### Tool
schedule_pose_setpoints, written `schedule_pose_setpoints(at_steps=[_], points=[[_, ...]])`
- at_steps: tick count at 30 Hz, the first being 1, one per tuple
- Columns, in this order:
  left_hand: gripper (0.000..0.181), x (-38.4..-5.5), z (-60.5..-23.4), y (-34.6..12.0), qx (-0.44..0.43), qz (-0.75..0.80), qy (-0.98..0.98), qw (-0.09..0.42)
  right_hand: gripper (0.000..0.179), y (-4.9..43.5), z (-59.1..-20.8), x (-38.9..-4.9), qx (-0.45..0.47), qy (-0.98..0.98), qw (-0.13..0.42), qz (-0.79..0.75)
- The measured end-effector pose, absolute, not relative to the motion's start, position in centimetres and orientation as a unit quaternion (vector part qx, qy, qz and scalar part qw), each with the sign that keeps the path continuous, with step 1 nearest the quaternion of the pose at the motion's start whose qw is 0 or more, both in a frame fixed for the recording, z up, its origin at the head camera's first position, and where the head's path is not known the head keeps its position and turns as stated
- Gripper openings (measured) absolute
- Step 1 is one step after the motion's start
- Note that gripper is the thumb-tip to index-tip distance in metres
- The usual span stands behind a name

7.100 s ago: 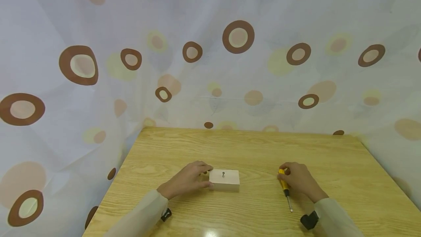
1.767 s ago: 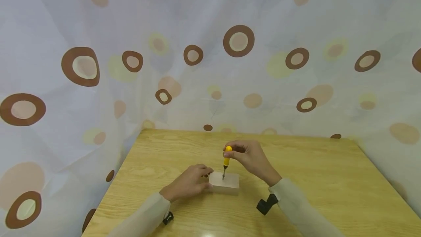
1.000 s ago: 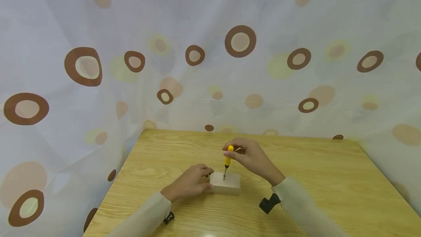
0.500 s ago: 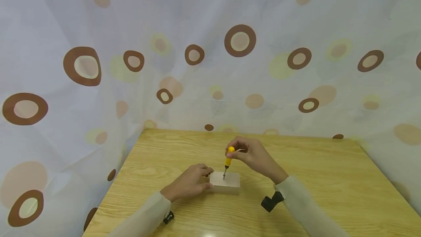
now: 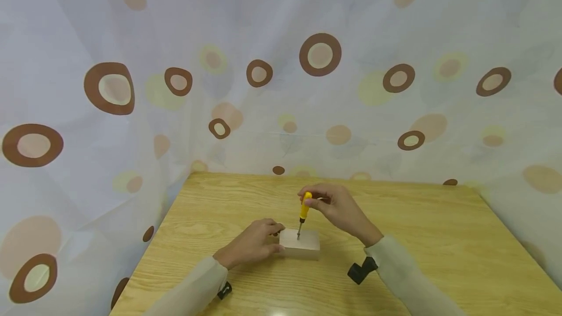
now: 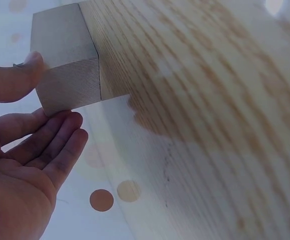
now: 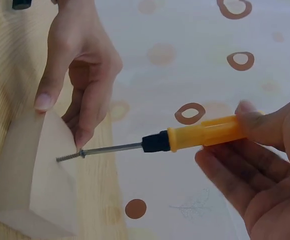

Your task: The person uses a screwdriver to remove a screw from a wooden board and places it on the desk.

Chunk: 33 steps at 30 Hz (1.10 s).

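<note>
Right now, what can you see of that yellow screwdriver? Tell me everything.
The screwdriver has a yellow, plastic-looking handle, a black collar and a slim, metallic-looking shaft. The right hand pinches the handle. The screwdriver stands steeply, leaning slightly, above the pale block, with its lower end at the head of a screw that sticks partly out of the block's top. The tip's shape is hidden.

left fingers (image 6: 67,154) low, right fingers (image 7: 223,176) higher, thumbs opposed

Plain off-white wrist-length sleeves (image 5: 406,272), with a small, blocky black device (image 5: 362,270) at each cuff (image 5: 376,248)
</note>
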<state>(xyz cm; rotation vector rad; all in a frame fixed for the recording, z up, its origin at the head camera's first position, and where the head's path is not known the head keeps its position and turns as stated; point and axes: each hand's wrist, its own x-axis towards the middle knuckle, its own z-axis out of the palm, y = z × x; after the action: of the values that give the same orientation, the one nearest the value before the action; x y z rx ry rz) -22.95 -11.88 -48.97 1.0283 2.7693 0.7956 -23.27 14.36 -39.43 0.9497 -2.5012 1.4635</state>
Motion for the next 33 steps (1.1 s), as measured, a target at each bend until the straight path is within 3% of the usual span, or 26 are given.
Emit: schedule_pose_setpoints(at_steps=[6,14,21,24,33], points=[[0.053,-22.8,-48.8,-11.9,0.337,0.26,0.904,0.042,0.016,14.3,-40.0,-23.1,0.28,-0.827,0.071,0.483],[0.053,-22.8,-48.7,-11.9,0.332,0.262,0.905,0.046,0.011,14.5,-39.5,-23.5,0.344,-0.796,0.01,0.498],[0.053,-22.7,-48.7,-11.9,0.334,0.265,0.903,0.046,0.018,13.6,-39.8,-22.6,0.279,-0.833,0.1,0.466],[0.053,-22.7,-48.7,-11.9,0.335,0.264,0.903,0.047,0.016,13.8,-39.8,-22.7,0.281,-0.839,0.11,0.453],[0.052,-22.7,-48.6,-12.0,0.338,0.254,0.905,0.044,0.017,14.0,-39.7,-22.7,0.303,-0.821,0.058,0.48]])
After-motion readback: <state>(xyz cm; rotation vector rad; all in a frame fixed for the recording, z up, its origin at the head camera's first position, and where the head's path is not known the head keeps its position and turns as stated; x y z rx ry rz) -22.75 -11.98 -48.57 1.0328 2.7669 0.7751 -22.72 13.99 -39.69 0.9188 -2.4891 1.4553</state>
